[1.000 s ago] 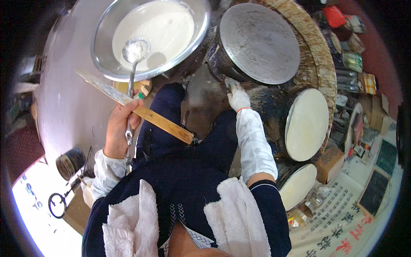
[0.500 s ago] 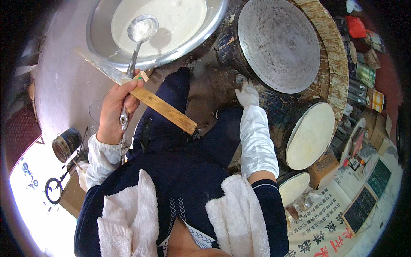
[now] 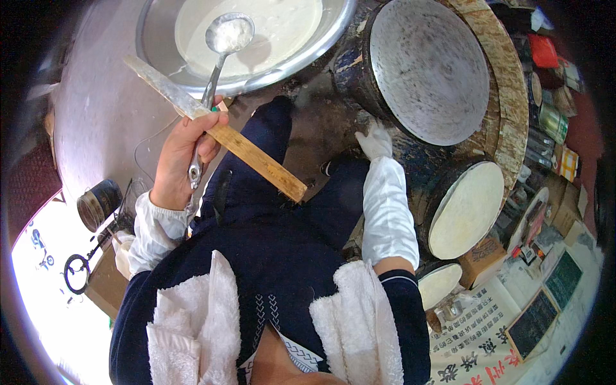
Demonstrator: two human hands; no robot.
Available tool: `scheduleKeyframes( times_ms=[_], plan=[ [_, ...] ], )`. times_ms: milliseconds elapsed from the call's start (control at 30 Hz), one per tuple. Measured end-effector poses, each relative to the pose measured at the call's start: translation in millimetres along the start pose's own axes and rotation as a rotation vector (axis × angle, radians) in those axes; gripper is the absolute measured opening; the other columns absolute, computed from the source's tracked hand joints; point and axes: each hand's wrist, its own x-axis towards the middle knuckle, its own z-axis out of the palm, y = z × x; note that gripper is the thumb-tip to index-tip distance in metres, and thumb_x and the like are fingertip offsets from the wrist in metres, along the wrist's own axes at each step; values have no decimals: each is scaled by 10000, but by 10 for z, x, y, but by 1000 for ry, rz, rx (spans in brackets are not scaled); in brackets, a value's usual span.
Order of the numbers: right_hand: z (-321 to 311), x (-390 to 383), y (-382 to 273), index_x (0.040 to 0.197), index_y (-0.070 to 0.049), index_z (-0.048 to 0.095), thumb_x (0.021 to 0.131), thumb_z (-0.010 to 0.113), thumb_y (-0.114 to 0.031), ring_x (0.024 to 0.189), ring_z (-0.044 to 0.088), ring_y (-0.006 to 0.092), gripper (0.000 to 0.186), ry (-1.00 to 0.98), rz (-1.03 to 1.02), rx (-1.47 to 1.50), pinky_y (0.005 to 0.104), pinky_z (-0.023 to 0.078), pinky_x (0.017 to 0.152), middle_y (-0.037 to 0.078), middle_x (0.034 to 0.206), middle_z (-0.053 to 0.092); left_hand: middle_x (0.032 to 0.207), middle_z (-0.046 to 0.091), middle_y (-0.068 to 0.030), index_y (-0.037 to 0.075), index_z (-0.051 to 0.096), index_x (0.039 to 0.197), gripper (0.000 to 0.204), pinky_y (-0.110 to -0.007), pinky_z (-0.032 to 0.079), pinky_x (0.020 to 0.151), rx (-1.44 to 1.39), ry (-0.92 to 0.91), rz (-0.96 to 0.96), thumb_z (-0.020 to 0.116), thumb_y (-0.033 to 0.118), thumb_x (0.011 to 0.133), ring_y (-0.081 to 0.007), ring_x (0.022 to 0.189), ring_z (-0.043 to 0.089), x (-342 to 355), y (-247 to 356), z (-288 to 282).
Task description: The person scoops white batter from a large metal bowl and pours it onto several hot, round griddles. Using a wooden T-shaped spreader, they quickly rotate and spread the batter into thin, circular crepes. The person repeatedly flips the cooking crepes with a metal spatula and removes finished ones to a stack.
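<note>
Ladle higher, over batter basin.

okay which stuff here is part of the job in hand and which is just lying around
In use: left hand gripping ladle and wooden spreader; batter bowl; round griddle, right hand at its edge.
Lying about: dark tin, cardboard box, small chalkboard.

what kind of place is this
Most likely a street-food stall making thin pancakes or crepes. A big metal basin holds white batter, the left hand holds a ladle of it, and round griddles stand alongside, one coated white.
</note>
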Motion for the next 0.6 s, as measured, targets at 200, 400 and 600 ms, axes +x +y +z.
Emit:
scheduleKeyframes(
  times_ms=[200, 400, 600],
  plan=[
    [-499, -998, -940, 1294, -14, 622, 910, 674, -291, 1185, 625, 306, 476, 198, -355, 988, 365, 479, 1013, 191, 1286, 645, 917, 702, -80, -10, 511, 1277, 367, -191, 361, 434, 142, 59, 14, 623, 88, 942, -46, 484, 459, 27, -111, -165],
    [-1187, -2072, -2285, 1493, -71, 394, 861, 700, -174, 1178, 608, 374, 709, -45, -705, 745, 408, 493, 984, 230, 1332, 580, 966, 709, -108, 30, 449, 1271, 366, -182, 367, 446, 293, 35, 118, 626, 165, 980, -40, 513, 464, 92, -289, -251],
    [-1101, -1958, -2228, 1412, -78, 496, 947, 578, -133, 679, 674, 205, 476, -95, -443, 1074, 333, 554, 603, 120, 1015, 682, 1058, 708, -117, 2, 440, 1313, 352, -170, 408, 454, 211, 11, 57, 505, 215, 1040, -42, 508, 475, 134, -10, -685]
  ],
)
